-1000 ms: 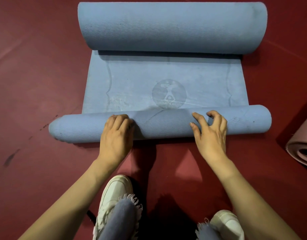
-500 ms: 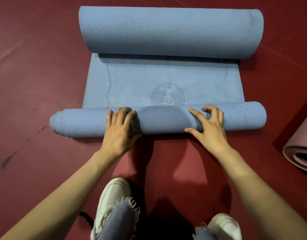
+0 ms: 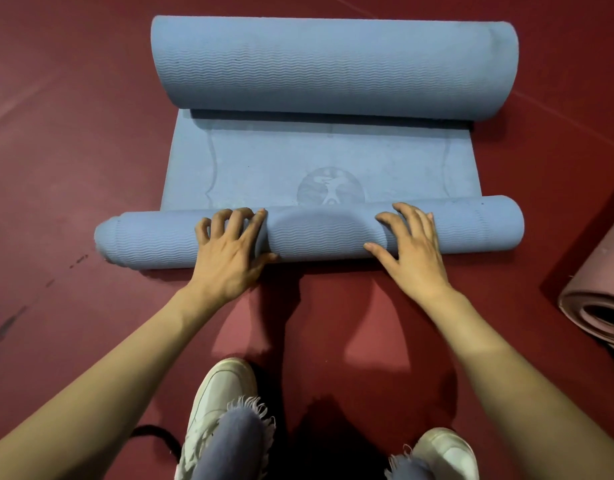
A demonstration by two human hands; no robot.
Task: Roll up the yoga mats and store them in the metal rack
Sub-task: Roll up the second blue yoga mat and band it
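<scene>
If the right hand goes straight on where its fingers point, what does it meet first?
Past the near roll it presses, the right hand would probably cross the flat mat section, then hit the far roll.

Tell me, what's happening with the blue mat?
A person is rolling up a blue yoga mat on the red floor. The left hand grips the thin near roll with curled fingers; the right hand presses flatter on it. A flat stretch lies before the fat roll at the far end. A rolled pink mat lies at the right.
</scene>
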